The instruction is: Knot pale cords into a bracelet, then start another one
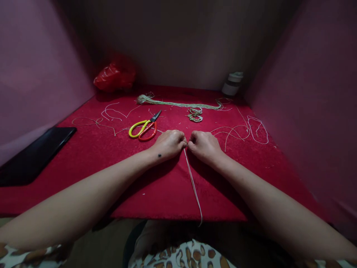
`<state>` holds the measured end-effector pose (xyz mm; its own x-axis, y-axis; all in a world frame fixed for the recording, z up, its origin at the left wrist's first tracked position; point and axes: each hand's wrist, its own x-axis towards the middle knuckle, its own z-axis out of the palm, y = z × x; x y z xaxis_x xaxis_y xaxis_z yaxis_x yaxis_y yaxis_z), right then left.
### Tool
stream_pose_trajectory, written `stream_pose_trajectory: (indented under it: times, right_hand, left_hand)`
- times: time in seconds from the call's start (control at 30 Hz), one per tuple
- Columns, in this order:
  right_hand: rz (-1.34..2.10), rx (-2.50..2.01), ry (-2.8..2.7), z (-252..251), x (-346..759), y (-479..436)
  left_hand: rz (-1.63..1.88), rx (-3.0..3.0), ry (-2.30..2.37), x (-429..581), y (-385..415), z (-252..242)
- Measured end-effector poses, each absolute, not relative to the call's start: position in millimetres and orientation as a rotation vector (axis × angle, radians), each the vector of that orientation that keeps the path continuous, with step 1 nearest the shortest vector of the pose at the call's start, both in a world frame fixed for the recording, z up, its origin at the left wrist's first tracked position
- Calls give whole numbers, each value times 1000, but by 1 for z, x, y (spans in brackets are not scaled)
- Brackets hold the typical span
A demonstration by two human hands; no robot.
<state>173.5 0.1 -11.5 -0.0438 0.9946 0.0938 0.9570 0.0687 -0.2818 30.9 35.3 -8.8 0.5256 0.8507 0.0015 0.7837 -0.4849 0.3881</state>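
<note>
My left hand [171, 143] and my right hand [203, 145] meet above the middle of the red cloth, fingertips almost touching. Both are closed in a pinch on thin pale cord [192, 182]. From between them its strands run down toward me and hang just over the table's front edge. Whatever part lies inside the fingers is too small and covered to make out. Other loose cord [235, 130] trails out on the cloth past my right hand. Scissors [145, 128] with one yellow and one red handle lie just beyond my left hand, blades slightly apart or closed, I cannot tell.
A bundle of pale green cords [178, 104] stretches across the back, with small braided loops [195, 114] before it. Behind stand a red plastic bag [114, 76] and a white lidded container [232, 83]. A flat black object [39, 152] lies left. Pink walls flank the table [156, 201].
</note>
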Motion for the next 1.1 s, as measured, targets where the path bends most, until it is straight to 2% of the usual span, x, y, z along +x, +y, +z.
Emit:
stream_pose_trajectory:
  times: [0.3, 0.67, 1.1]
  right_hand:
    - [341, -1641, -1961, -21, 176, -9]
    - [225, -1845, -2094, -20, 172, -5]
    - [214, -1817, -2086, -23, 172, -5]
  left_hand:
    - [316, 2462, 1346, 29, 34, -12]
    - [411, 2448, 1299, 25, 35, -16]
    - [417, 2370, 1241, 22, 37, -13]
